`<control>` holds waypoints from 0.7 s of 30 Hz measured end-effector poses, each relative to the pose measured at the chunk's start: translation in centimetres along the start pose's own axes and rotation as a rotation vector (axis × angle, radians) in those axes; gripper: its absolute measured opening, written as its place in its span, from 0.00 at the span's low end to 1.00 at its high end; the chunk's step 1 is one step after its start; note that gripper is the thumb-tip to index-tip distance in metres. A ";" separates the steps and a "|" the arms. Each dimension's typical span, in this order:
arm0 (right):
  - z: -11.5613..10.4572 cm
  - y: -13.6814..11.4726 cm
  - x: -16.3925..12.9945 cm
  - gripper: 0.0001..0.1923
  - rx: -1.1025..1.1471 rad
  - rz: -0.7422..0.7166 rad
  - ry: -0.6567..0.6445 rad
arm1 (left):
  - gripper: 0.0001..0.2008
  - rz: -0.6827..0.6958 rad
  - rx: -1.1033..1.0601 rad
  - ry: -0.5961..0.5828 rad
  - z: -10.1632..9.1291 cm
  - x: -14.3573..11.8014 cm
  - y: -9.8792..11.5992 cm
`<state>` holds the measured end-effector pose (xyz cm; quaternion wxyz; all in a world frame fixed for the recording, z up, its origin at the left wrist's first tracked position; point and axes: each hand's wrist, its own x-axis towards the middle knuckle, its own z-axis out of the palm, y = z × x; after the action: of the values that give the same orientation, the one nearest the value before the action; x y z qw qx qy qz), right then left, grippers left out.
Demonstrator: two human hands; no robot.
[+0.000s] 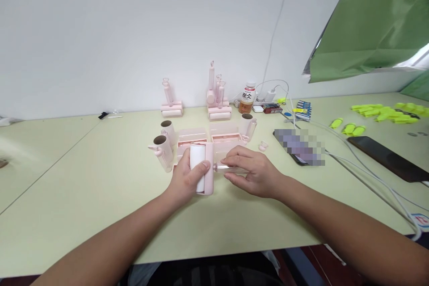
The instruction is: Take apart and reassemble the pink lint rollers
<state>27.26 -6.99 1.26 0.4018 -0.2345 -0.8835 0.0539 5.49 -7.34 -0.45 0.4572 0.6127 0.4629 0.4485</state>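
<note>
Both bare forearms reach forward and angle inward, so the hands meet near the middle. The left hand is curled in a grip, thumb across the top; the right hand lies palm down, fingers pinched together

A pale pink lint roller with a white roll lies on a pale yellow-green table, near bright yellow clips.

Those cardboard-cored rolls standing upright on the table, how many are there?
3. Two stand left of the pink cases: one nearer the left hand at, one behind it. The third stands right of the cases. Others may be hidden behind the hands.
</note>
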 end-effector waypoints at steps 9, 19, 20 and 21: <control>0.3 -0.3 0.5 0.09 0.131 0.044 0.104 | 0.20 0.049 0.044 0.036 0.3 -0.1 -0.3; -7.4 8.7 -0.9 0.14 -0.317 1.136 -0.172 | 0.20 0.020 -0.256 0.003 0.1 0.2 -0.8; -7.5 9.5 -1.3 0.14 -0.335 1.192 -0.253 | 0.20 0.023 -0.269 0.014 0.0 0.3 -0.9; -7.5 10.2 -1.7 0.14 -0.327 1.215 -0.303 | 0.21 0.032 -0.272 0.026 0.0 0.4 -0.9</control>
<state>37.46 0.55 2.24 0.1298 -0.7407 -0.6372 0.1688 5.40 -6.77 -1.27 0.5226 0.5465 0.3939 0.5225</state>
